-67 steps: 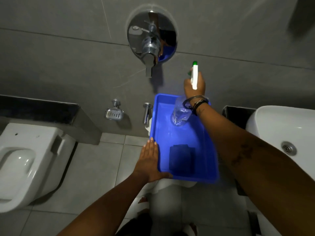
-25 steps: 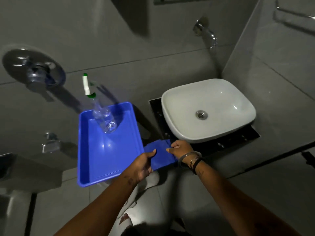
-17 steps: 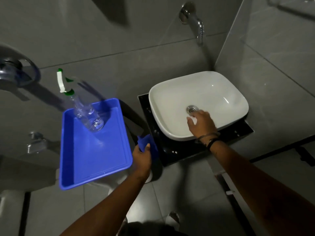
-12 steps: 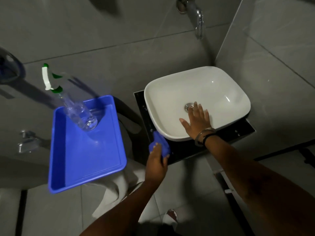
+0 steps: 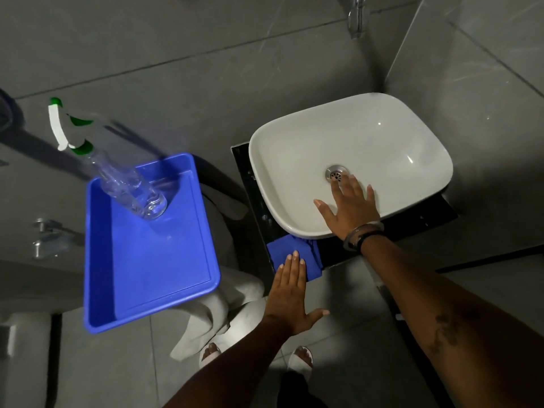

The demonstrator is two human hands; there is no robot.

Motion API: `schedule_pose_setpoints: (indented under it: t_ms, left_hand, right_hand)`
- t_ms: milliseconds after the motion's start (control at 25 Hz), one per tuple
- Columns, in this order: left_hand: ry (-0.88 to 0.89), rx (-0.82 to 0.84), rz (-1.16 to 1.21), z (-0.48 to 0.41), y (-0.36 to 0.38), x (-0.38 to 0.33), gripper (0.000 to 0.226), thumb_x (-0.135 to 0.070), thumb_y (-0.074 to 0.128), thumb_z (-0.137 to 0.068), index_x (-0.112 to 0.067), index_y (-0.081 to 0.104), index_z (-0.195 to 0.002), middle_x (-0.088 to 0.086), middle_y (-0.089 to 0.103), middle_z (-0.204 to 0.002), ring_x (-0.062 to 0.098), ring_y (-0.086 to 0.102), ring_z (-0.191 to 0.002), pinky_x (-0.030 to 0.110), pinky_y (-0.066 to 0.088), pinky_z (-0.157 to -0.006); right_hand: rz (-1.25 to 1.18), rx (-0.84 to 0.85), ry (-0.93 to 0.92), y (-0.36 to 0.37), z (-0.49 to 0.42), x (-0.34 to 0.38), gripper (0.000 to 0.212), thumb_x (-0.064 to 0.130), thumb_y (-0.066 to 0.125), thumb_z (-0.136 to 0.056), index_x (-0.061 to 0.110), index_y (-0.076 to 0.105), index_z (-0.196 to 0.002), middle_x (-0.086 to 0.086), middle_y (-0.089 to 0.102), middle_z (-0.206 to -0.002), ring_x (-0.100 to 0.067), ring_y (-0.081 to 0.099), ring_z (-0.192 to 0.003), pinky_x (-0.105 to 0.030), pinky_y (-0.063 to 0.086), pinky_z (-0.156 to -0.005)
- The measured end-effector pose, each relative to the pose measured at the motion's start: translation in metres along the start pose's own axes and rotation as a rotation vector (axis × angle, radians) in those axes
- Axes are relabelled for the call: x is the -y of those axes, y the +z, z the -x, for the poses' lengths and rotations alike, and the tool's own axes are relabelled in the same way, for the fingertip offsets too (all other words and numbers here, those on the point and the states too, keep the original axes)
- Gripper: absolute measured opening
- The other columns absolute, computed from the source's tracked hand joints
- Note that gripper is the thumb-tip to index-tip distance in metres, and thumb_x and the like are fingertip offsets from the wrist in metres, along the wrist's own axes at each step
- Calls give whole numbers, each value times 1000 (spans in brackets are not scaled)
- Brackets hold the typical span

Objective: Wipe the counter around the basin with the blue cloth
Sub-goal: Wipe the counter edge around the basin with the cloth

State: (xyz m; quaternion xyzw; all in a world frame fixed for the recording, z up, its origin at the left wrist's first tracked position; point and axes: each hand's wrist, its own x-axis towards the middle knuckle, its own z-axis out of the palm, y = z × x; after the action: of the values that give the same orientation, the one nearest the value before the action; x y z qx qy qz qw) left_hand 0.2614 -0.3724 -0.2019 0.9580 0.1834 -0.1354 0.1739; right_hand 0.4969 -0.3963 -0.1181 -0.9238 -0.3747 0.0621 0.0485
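The blue cloth lies on the front left corner of the black counter, just under the rim of the white basin. My left hand lies flat, its fingertips pressing the cloth's near edge and hiding part of it. My right hand rests spread and flat inside the basin's front wall, just below the drain; it holds nothing.
A blue tray to the left carries a clear spray bottle with a green and white head. A tap spout sticks out of the wall above the basin. White fabric hangs below the tray. Grey tiled walls close in behind and on the right.
My left hand has carried the cloth from beside the tray onto the counter's front corner and flattened on it. My right hand has stayed spread in the basin.
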Motion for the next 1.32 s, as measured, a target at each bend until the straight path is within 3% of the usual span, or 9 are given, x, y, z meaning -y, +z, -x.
schedule_pose_setpoints:
  t_ms: [280, 480, 760, 960, 1320]
  left_hand:
    - [-10, 64, -23, -26, -33, 47, 135, -90, 49, -68, -10, -15, -155, 13, -18, -165, 31, -18, -152, 42, -10, -123]
    - [165, 185, -201, -53, -71, 100, 143, -91, 56, -61, -8, -13, -155, 15, -14, -165, 31, -16, -152, 40, -10, -124]
    - [313, 296, -304, -89, -106, 157, 135, -85, 59, -67, -8, -7, -157, 16, -9, -166, 29, -7, -154, 42, -1, -126]
    - [221, 235, -256, -140, -150, 199, 140, -85, 63, -64, -6, -7, -157, 17, -10, -166, 29, -8, -154, 41, -2, -126]
    - [81, 120, -117, -219, -183, 219, 151, -75, 79, -55, -4, -8, -156, 19, -15, -165, 31, -13, -153, 40, -7, -123]
  right_hand:
    - [-20, 12, 49, -5, -1, 2, 79, 70, 16, -83, 20, 30, -143, -7, 19, -159, -27, 15, -146, -57, 14, -116]
    - [3, -1, 60, -7, -2, 3, 79, 70, 16, -82, 20, 35, -140, -9, 27, -156, -29, 22, -143, -58, 21, -114]
    - [0, -6, 64, -8, -1, 5, 71, 68, 21, -83, 23, 35, -135, -9, 30, -153, -29, 23, -143, -59, 24, -113]
    - [25, 15, 86, -7, -2, 5, 78, 71, 12, -81, 25, 31, -140, -9, 31, -154, -29, 24, -143, -57, 23, -114]
    - [54, -54, 78, 0, -3, 3, 74, 63, 27, -82, 17, 46, -137, -15, 41, -148, -34, 35, -138, -57, 30, -109]
